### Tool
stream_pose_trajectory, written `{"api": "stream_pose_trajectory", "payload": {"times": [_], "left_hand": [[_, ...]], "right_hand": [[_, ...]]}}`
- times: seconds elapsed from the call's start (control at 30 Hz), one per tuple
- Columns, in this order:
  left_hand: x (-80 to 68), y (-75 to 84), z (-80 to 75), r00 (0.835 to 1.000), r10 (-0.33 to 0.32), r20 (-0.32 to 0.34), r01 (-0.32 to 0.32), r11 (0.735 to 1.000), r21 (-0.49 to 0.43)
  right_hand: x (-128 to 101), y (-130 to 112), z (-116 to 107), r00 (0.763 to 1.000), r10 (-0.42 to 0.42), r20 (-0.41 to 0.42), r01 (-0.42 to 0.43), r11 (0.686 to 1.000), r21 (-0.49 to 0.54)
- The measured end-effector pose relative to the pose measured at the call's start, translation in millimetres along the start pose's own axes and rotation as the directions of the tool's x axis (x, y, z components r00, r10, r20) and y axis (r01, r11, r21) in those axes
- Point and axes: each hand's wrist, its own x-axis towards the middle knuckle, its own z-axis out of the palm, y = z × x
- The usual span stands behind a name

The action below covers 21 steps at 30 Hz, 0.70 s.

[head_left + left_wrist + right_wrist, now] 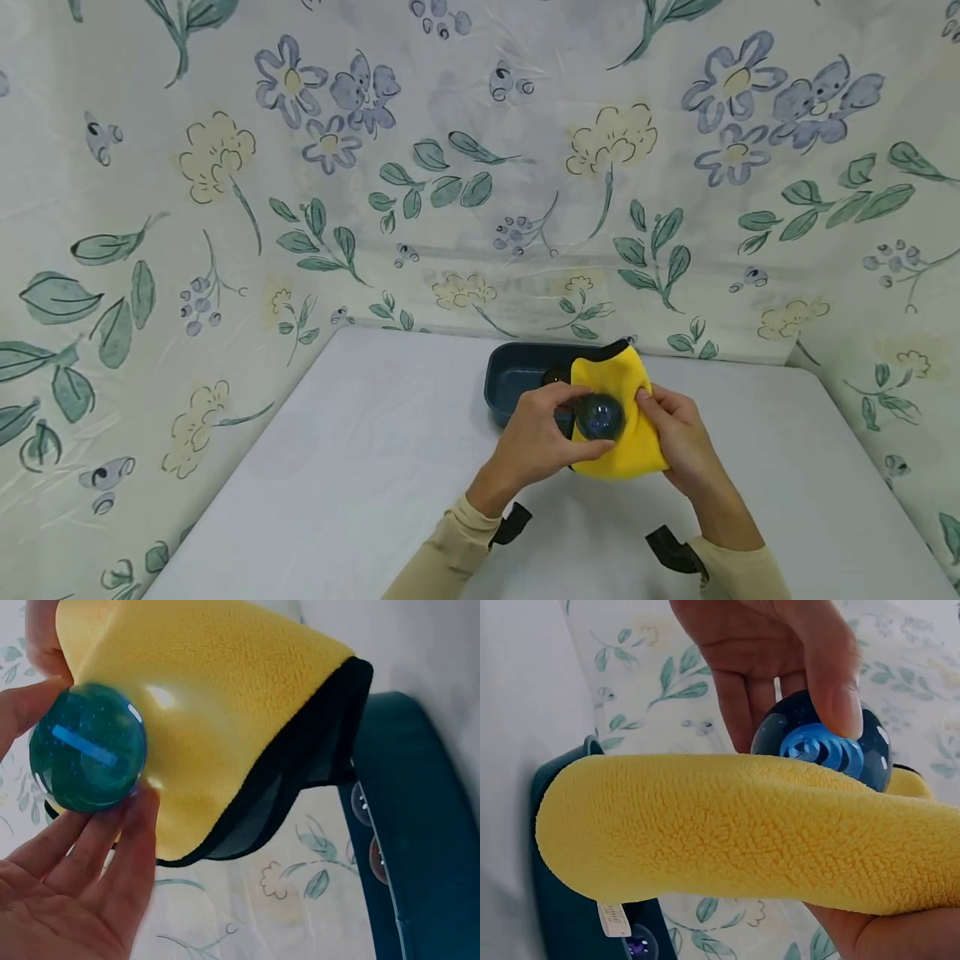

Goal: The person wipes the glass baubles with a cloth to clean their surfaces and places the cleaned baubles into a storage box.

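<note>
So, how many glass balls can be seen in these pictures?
3. One blue ball is held by the left hand against the yellow cloth. Two more lie in the dark tray. Others may be hidden.

Ball (599,417) on cloth (626,442), before tray (510,383)

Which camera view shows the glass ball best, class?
The left wrist view: the ball fills the frame, held by the left hand against the yellow cloth. The right wrist view shows it partly behind a thumb; the head view shows it small.
</note>
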Motion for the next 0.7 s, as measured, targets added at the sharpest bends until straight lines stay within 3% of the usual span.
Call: {"api": "stream_pose_trajectory", "payload": {"times": [0.37,0.7], "left_hand": [[1.9,-2.3,1.5,0.996,-0.044,0.071,0.041,0.998,0.040],[4.6,-10.2,1.8,0.996,-0.082,0.045,0.080,0.996,0.048]], "right_hand": [[-3.7,-8.0,0.7,0.997,-0.037,-0.069,0.032,0.997,-0.071],[-10.5,-15.5,9.3,0.991,-0.122,-0.060,0.108,0.975,-0.194]]}}
